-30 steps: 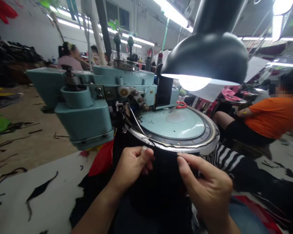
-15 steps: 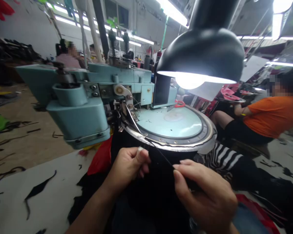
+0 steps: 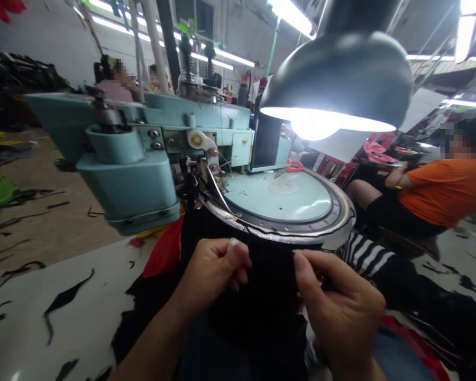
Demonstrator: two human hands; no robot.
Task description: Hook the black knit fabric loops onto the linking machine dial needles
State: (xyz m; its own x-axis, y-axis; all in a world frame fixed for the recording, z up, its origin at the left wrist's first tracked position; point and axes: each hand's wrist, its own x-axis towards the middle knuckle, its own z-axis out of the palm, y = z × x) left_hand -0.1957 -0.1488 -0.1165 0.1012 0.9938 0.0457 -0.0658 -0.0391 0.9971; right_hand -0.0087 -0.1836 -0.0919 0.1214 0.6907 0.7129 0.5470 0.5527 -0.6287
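Note:
Black knit fabric hangs down from the toothed metal rim of a round dial on a pale teal linking machine. In front of the rim, my left hand is closed, thumb against fingers, in a pinch on the fabric just below the teeth. To its right, my right hand pinches the same black fabric between thumb and forefinger, slightly below the rim. Exactly which part of the fabric sits in each pinch is hard to make out against the black. A thin metal guide reaches the rim at the left.
Low over the dial hangs a lit lamp. Red-handled scissors lie on the dial's back edge. Striped fabric is bunched at the right. A person in an orange shirt sits beyond. Black scraps lie on the white surface at left.
My right hand has shifted a little right and up. The dark strand that slanted from the rim to my right fingertips no longer shows. My left hand stays pinched near the same place.

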